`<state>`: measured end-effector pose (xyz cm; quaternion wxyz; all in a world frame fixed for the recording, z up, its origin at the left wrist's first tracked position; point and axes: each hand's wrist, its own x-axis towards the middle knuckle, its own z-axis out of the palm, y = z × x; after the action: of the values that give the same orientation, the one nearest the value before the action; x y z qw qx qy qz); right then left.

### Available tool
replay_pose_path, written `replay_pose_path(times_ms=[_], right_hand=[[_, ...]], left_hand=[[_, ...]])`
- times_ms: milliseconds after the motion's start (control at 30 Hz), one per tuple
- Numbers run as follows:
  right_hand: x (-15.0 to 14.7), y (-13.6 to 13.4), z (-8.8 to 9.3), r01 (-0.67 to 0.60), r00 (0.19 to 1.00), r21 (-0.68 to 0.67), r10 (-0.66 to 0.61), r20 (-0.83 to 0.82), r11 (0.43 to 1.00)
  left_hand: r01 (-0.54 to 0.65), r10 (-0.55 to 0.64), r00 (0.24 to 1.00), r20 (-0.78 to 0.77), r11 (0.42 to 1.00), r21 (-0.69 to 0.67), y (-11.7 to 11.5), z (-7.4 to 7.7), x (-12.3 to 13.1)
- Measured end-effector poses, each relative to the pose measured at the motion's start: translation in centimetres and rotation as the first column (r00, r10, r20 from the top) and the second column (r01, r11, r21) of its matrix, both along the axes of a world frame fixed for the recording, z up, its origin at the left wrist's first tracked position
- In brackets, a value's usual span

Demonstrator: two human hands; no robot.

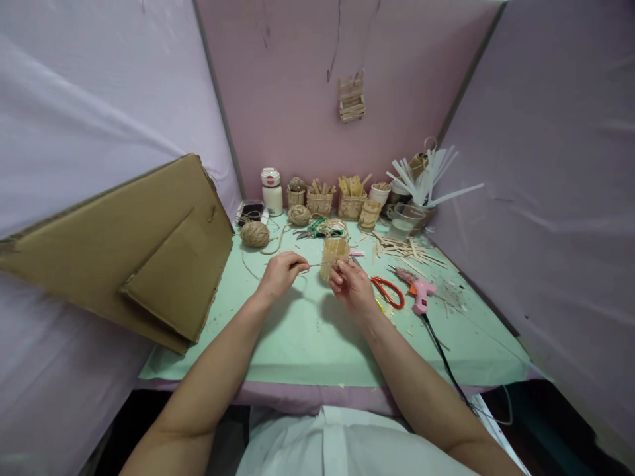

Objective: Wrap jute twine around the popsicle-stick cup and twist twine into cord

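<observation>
Head view: clock read from the hands, 12 towards the back wall.
Twine strand: thin length of twine (315,265), stretched nearly level between the hands, over the front of the stick piece.
Stick piece: small pale piece of flat wooden sticks (333,250), just behind the strand at 12; whether it stands on the cloth or is held, cannot tell.
Left hand: (280,272) at 9, thumb and fingertips pinched on the strand.
Right hand: (352,285) at 3, fingers curled, tips pinched on the strand's other end, in front of the stick piece's right edge; contact with the piece, cannot tell.
Scissors: red handles (389,292) between 3 and 4, near the right hand.
Glue gun: pink (421,291), past the scissors, cord trailing to 5.
Loose sticks: scattered heap (404,246) between 2 and 3.
Snips: green-handled (317,230), at 12, beyond the stick piece.
Twine balls: larger one (254,233) at 10; smaller one (298,215) at 11.
Back row: white bottle (272,198) at 11; two stick-filled baskets (320,202) near 12; white strips (431,178) between 1 and 2.
Cardboard: large panel (112,218) leaning at 9.
Cloth: mint green (297,357), bare stretch at 6.
Wall: small slatted wooden piece (352,107) hanging at 12.
</observation>
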<state>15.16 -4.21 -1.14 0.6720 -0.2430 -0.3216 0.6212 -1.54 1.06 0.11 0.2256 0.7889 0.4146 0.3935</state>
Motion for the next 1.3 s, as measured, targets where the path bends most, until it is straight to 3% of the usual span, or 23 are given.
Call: replay_pose_path(times_ms=[133,300,400,500,633,833,1000,1167,1300], right_hand=[[0.4,0.0,-0.5,0.091,0.973,0.074,-0.104,0.206,0.993],[0.2,0.2,-1.2,0.22,0.882,0.073,-0.23,0.411,0.973],[-0.5,0.0,-1.5,0.175,0.874,0.046,-0.177,0.453,0.984],[-1.0,-0.2,-1.8,0.083,0.84,0.038,-0.091,0.535,0.996],[-0.7,0.0,-2.2,0.13,0.739,0.115,-0.174,0.651,0.985],[-0.2,0.0,-2.3,0.25,0.672,0.211,-0.326,0.665,0.945],[-0.3,-0.2,-2.3,0.228,0.618,0.255,-0.342,0.708,0.94],[-0.5,-0.5,-2.2,0.229,0.594,0.256,-0.343,0.728,0.939],[-0.4,-0.4,-2.2,0.295,0.547,0.275,-0.398,0.737,0.915]], left_hand=[[0.023,0.006,0.993,0.115,0.968,-0.251,-0.4,0.3,0.1],[0.235,0.009,0.909,0.418,0.815,-0.53,-0.8,0.4,0.4],[0.357,0.027,0.84,0.541,0.724,-0.591,-1.1,0.3,0.8],[0.43,0.019,0.804,0.594,0.671,-0.604,-1.4,0.2,1.1],[0.404,0.028,0.821,0.571,0.678,-0.614,-1.6,0.4,1.2],[0.379,-0.011,0.872,0.49,0.649,-0.66,-1.8,0.9,0.9],[0.487,-0.143,0.851,0.505,0.576,-0.657,-1.8,1.1,0.3],[0.466,-0.161,0.865,0.474,0.607,-0.644,-1.9,1.4,0.0],[0.488,-0.181,0.857,0.483,0.586,-0.647,-1.9,1.8,-0.4]])
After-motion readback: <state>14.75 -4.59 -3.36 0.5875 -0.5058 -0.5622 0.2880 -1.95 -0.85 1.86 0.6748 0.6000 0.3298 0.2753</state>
